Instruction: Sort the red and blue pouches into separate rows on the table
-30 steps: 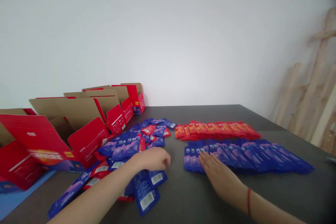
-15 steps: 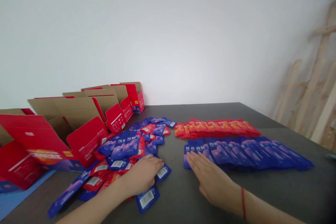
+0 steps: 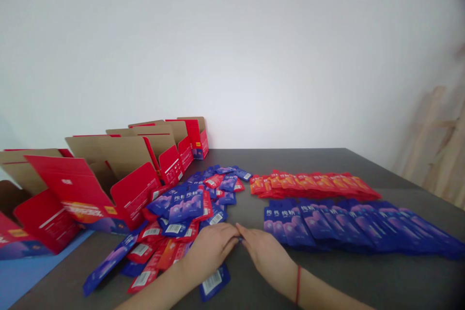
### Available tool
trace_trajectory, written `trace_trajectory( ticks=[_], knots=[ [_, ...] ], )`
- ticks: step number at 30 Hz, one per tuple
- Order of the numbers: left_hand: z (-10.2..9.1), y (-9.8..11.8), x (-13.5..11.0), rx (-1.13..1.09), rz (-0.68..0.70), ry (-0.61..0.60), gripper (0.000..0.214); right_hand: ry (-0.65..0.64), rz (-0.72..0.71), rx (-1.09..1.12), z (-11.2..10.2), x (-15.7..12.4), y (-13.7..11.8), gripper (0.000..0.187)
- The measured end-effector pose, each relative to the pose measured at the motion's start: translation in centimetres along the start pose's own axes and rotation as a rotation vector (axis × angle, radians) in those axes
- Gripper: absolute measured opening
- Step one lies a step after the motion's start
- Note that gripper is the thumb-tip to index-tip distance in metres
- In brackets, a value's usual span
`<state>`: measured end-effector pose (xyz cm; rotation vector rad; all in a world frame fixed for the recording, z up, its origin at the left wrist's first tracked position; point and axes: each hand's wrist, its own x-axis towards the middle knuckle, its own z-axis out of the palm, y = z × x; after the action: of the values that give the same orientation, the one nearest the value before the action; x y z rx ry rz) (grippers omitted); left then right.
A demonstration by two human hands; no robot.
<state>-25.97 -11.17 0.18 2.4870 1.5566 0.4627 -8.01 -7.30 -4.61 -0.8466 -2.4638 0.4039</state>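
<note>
My left hand is closed at the right edge of a mixed pile of blue and red sachets. A sliver of a blue sachet shows between its fingertips and those of my right hand, which wears a thin red cord at the wrist. Both sets of fingers meet there, and most of that sachet is hidden. Below my left hand lies another blue sachet, barcode up. Loose blue sachets and red sachets overlap in the pile. An overlapping row of blue sachets lies right of my right hand.
Behind the blue row runs a row of red sachets. Several open red cartons stand along the left, with a blue sheet by the nearest ones. The dark table meets a white wall; wooden frames stand at right.
My right hand has left the blue row and moved left to meet my left hand. The blue sachet beside my left hand is now mostly hidden at its fingers. The view has shifted slightly.
</note>
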Motion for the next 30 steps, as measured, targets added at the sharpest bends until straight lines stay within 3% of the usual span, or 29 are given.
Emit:
trace_trajectory(
  ticks=[8,12,15,18,20,22,24,27,30],
  knots=[
    [-1.2,-1.1,0.4,-0.425,-0.257,-0.207,0.012,-0.027,0.338,0.602,-4.9,-3.0,0.4,0.033],
    [0.3,0.1,0.2,-0.600,-0.283,-0.208,0.014,-0.126,0.445,0.910,-4.8,-4.2,1.4,0.035],
    [1.3,1.1,-0.5,-0.680,-0.348,-0.303,0.011,-0.184,0.532,1.000,-4.4,-5.6,1.9,0.046],
    [1.4,2.4,-1.3,-0.528,-0.352,-0.353,0.025,-0.242,0.596,0.759,-4.7,-7.0,1.8,0.051],
    [1.1,3.5,-1.8,-0.252,-0.266,-0.254,0.032,-0.217,0.532,0.389,-5.4,-7.7,1.5,0.046],
    [1.0,4.8,-2.4,-0.005,-0.143,-0.140,0.033,-0.123,0.374,-0.014,-6.2,-8.3,1.1,0.043],
    [1.7,5.7,-3.0,0.109,0.010,-0.115,0.037,-0.045,0.145,-0.297,-6.4,-8.8,0.6,0.044],
    [4.4,5.7,-3.9,0.142,0.267,-0.188,0.057,-0.028,-0.221,-0.455,-5.4,-9.7,0.1,0.047],
    [7.2,4.5,-4.4,0.193,0.323,-0.202,0.062,-0.013,-0.364,-0.541,-3.4,-10.9,0.3,0.047]
  ],
)
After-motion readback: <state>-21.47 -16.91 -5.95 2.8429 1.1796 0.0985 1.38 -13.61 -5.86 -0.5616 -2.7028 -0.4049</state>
